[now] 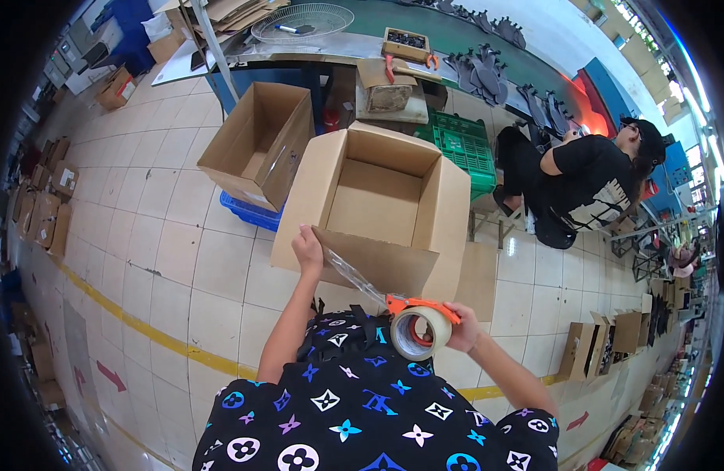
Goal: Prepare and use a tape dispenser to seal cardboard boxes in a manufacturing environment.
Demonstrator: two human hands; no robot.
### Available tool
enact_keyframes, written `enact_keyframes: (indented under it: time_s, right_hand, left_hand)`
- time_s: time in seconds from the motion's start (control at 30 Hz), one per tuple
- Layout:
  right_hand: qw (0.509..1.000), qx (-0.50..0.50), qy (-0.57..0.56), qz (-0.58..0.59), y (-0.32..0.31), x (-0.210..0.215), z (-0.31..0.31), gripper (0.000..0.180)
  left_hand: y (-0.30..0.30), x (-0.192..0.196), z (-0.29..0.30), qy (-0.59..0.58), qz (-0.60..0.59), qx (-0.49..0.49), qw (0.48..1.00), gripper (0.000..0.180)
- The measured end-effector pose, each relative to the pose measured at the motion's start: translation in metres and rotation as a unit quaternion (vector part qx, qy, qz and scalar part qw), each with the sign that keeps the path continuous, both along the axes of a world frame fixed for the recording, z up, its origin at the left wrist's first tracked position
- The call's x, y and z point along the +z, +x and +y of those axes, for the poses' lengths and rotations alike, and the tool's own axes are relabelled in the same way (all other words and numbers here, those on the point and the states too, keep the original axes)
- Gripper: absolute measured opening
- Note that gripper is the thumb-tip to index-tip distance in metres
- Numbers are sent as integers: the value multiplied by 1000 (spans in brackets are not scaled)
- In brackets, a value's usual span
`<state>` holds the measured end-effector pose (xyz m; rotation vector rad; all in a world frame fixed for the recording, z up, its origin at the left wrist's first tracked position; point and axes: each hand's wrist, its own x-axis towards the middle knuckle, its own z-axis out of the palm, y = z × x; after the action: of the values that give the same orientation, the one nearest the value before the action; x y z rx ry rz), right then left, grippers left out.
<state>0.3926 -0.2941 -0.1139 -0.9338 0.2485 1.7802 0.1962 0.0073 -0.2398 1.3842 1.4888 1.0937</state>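
In front of me stands an open, bare cardboard box (pixel 450 208) with its flaps spread outward. My left hand (pixel 307 250) is closed at the left corner of the near flap (pixel 389 265), where a strip of clear tape (pixel 350 272) begins. That strip runs slantwise down to an orange tape dispenser (pixel 422 304) close to my body. My right hand (pixel 462 328) grips the dispenser from its right side; part of the fingers is hidden behind the large roll of clear tape (pixel 422 333). Nothing lies inside the box.
Another open box (pixel 256 129) rests on a blue crate (pixel 248 210) at the left. Behind are a green crate (pixel 460 145) and a workbench with a wooden tray of small parts (pixel 406 45). A seated co-worker (pixel 586 173) is at the right, near several dark parts (pixel 481 74).
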Motion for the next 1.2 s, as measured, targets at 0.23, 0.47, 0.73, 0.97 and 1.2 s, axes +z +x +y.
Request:
enact_keyframes:
  time_s: [0.23, 0.47, 0.73, 0.97, 1.2]
  right_hand:
    - [973, 23, 206, 103, -16, 7, 1, 67]
    - [957, 138, 256, 24, -43, 42, 13, 69]
    - [975, 61, 200, -76, -51, 51, 26, 77]
    - [975, -164, 146, -21, -73, 25, 29, 47]
    - [944, -238, 227, 1, -83, 2, 28, 49]
  left_hand:
    - [3, 3, 0, 3, -8, -1, 1000, 59]
    - [-5, 1, -1, -11, -67, -30, 997, 59]
    - [-28, 27, -6, -116, -152, -116, 975, 52]
    - [-40, 68, -15, 284, 87, -121, 947, 37]
    - [-50, 143, -39, 134, 75, -438, 886, 40]
